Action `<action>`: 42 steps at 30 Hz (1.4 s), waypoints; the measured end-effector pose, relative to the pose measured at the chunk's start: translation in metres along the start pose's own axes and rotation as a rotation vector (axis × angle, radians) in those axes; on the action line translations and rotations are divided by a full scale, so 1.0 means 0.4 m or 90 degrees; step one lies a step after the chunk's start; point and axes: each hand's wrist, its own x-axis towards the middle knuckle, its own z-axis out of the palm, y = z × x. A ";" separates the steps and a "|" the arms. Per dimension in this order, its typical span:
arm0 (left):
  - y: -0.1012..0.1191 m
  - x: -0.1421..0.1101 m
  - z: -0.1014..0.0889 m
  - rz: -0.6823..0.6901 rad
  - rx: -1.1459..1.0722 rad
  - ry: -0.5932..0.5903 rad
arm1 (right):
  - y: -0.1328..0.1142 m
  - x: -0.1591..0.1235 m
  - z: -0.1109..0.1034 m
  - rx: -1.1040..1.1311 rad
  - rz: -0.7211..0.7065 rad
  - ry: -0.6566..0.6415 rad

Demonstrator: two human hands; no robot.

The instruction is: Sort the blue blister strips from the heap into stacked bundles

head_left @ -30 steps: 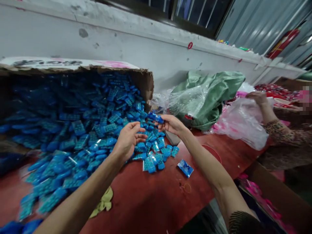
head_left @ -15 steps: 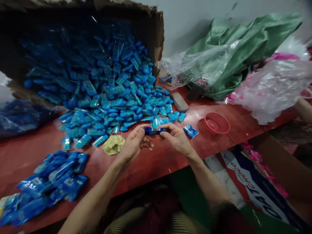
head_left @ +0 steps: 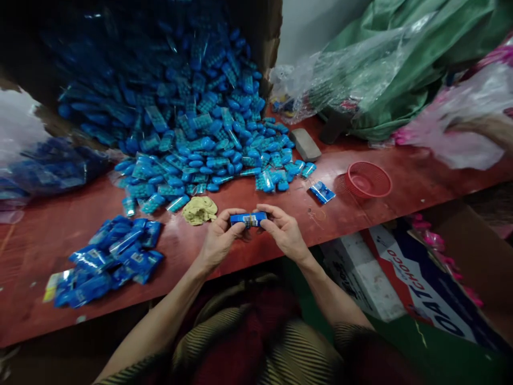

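Red table (head_left: pixel 52 240), seen from above, its surface running across the full width of the view. Cardboard carton (head_left: pixel 275 32), deeply shadowed, opening onto a large heap of blue packets (head_left: pixel 200 155), which spills onto the table and serves here as the reference for position. Green sack (head_left: pixel 404 99), right of the heap, partly overlaid by clear plastic film. Printed box (head_left: pixel 420 289), below table level, nearer the wearer than the heap and to its right; lettering includes "OAT CHOCO". Whitish plastic bag (head_left: pixel 460 141), well to the right of the heap. Small pile of darker blue packets (head_left: pixel 116 256), left of and nearer than the heap. Left hand (head_left: pixel 220 235) and right hand (head_left: pixel 286 230), both in front of the heap, thumbs opposed to fingers with only a narrow gap, filled by the object described below. Red basket (head_left: pixel 368 182), right of the heap and apart from it. Yellow-green lump (head_left: pixel 200 210), just in front of the heap. Grey block (head_left: pixel 306 144), beside the heap's right edge. Blue bundle (head_left: pixel 248 219), barcode visible, in front of the heap and roughly level, pinched at its left end by the left hand and at its right end by the right. Single blue packet (head_left: pixel 321 192), lying near the heap's right front edge.
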 end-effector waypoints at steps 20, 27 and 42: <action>-0.061 -0.082 -0.020 0.115 0.187 0.233 | 0.042 -0.052 0.083 -0.016 0.066 -0.076; -0.070 -0.075 -0.042 0.103 0.122 0.181 | 0.045 -0.045 0.096 -0.007 0.097 -0.105; -0.040 -0.071 -0.082 -0.171 -0.199 0.051 | 0.093 -0.039 0.070 -0.226 -0.196 -0.092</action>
